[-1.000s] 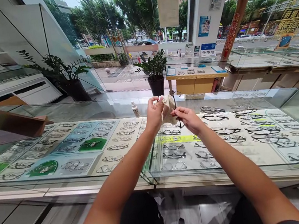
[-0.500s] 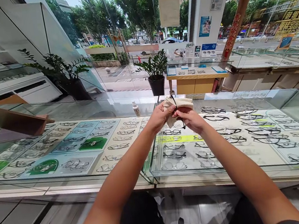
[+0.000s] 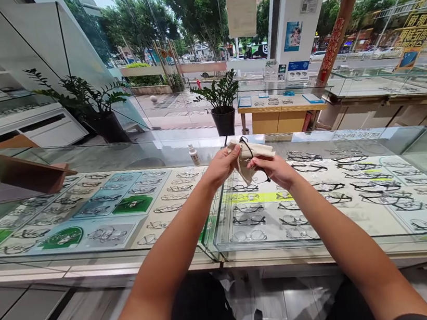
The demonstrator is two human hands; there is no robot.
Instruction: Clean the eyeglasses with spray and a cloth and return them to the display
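Note:
Both of my hands are raised over the glass display counter. My left hand is closed, pinching a beige cleaning cloth against a pair of black-framed glasses. My right hand is also closed and grips the glasses by a temple, with the cloth draped between the two hands. The lenses are mostly hidden by the cloth.
A small white spray bottle stands on the counter just left of my hands. Under the glass lie many rows of spectacle frames. A brown wooden stand sits at the far left. Potted plants and another counter stand behind.
The cloth has been shifted and spread over the glasses toward the right hand, and the hands have moved slightly closer together and a little lower.

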